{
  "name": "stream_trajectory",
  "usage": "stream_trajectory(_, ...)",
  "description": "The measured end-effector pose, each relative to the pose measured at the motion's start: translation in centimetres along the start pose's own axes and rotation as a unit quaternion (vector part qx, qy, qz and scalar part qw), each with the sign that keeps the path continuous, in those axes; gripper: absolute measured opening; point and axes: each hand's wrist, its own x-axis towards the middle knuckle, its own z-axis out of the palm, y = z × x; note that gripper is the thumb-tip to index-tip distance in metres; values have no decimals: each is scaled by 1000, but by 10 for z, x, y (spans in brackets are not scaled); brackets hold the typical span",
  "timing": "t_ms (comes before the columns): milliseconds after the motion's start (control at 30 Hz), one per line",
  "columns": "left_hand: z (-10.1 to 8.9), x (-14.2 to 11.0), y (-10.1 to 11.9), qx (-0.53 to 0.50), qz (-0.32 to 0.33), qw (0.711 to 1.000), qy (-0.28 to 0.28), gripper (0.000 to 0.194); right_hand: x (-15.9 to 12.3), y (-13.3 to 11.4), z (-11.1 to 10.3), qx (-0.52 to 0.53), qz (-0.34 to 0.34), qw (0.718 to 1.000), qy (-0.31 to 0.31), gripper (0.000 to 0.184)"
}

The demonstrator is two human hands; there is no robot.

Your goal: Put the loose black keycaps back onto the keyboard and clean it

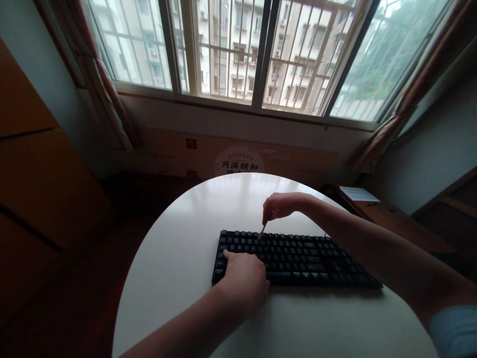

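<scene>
The counter has a smooth, glossy white top with a rounded edge. On it lies the keyboard, black, long and rectangular, with rows of small keys. The right hand has its grip closed on a thin stick, whose pale tip is at the upper keys. The left hand rests over the keyboard's left part; whether its grip clasps, I cannot tell.

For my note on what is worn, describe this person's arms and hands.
The left hand and right hand are bare, with no gloves and no watch or bracelet in sight. A pale blue sleeve covers the upper part of the right arm. The left forearm shows no sleeve. Rings can't be ruled out.
</scene>
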Motion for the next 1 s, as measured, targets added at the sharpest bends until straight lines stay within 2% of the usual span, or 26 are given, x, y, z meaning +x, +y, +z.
stream_trajectory(200,-1,-2,1,5,-3,1000,13,39,15,-20,-21,-126,7,992,-16,30)
stream_trajectory(300,1,-2,1,14,-3,1000,19,40,9,-12,-35,-147,45,988,6,29)
stream_trajectory(400,3,0,-1,14,-5,1000,26,38,-11,7,-43,-124,92,988,9,31)
stream_trajectory(500,5,0,-2,14,-5,999,37,37,-33,23,-40,-62,127,989,-50,36)
stream_trajectory(633,7,1,-2,9,-5,999,40,36,-47,28,-27,-26,136,985,-106,35)
stream_trajectory(833,10,5,-4,5,-4,998,62,35,-35,22,-15,-11,130,983,-126,36)
stream_trajectory(1000,10,6,-5,-4,-7,998,63,32,-20,22,-13,-22,144,982,-119,31)
